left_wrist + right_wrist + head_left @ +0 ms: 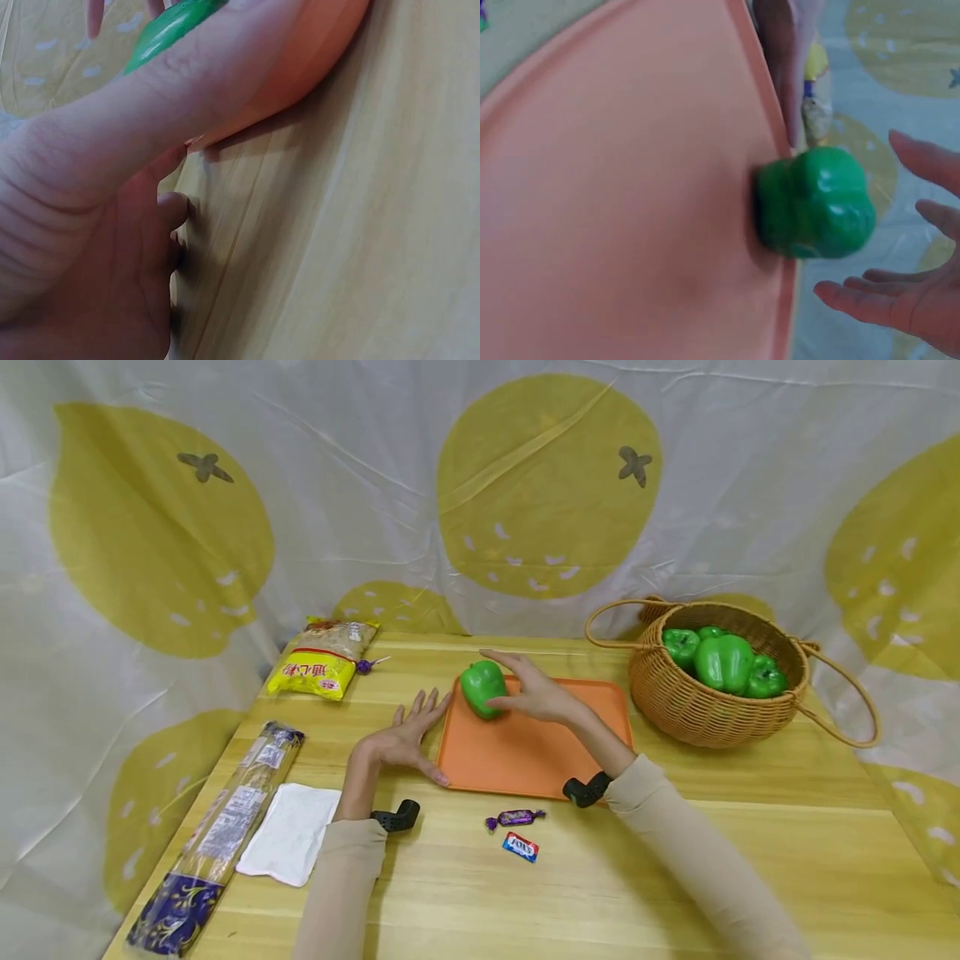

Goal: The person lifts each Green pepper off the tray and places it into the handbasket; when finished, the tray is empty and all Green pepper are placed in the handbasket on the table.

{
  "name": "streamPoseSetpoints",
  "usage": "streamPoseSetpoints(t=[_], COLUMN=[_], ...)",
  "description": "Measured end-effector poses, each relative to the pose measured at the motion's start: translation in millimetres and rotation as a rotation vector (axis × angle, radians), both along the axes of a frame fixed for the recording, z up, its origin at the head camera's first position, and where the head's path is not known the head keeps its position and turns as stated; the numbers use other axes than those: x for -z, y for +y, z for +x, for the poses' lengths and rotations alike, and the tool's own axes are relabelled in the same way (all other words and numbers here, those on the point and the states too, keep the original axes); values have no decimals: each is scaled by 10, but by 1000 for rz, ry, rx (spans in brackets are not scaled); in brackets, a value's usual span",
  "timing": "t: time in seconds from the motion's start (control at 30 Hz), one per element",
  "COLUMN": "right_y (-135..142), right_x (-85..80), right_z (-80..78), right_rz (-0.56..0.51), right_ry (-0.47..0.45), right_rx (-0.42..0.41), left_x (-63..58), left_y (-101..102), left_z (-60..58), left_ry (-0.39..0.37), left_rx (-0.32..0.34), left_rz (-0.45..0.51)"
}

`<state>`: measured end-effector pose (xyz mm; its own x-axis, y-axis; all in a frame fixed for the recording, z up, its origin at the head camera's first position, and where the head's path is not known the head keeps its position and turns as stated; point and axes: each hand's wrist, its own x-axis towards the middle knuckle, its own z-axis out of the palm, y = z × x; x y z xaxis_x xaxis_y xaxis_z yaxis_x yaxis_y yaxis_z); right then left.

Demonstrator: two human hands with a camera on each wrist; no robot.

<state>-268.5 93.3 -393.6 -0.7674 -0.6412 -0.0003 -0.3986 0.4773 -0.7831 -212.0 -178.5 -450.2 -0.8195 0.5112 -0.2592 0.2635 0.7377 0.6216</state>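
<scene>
A green bell pepper (482, 690) sits at the far left corner of the orange tray (510, 760). My right hand (538, 692) is spread beside and over it; in the right wrist view the fingers (859, 301) stand apart from the pepper (817, 202), with a gap between. Spread along the tray's left edge, my left hand (401, 739) has its thumb at the near left corner. The left wrist view shows that thumb (165, 105) across the tray's rim (300, 82), with the other fingertips low by the wooden table.
A wicker basket (712, 718) of several green peppers stands right of the tray. Two wrapped candies (517, 817) lie in front. On the left are a yellow pasta bag (322, 660), a lollipop (365, 667), a long noodle pack (225, 835) and a white cloth-like piece (288, 833).
</scene>
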Motion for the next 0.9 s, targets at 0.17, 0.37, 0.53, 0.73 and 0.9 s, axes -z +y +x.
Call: streamPoseSetpoints(t=[0.17,0.37,0.53,0.73,0.9], right_y=[-155,-293,-368,-370,-309], right_x=[117,189,226,185,134], right_z=[-27,-15,-14,-2,-3], right_rz=[-38,1,30,109,149], right_ry=[-7,3,27,40,71], right_rx=[3,105,182,156,92], left_x=[-3,6,-6,-9,1], left_y=[27,19,25,30,10], left_z=[-10,-8,4,2,-3], left_ry=[0,-3,-3,-16,-8], left_rx=[5,6,4,-2,-1], left_rz=[6,16,10,7,5])
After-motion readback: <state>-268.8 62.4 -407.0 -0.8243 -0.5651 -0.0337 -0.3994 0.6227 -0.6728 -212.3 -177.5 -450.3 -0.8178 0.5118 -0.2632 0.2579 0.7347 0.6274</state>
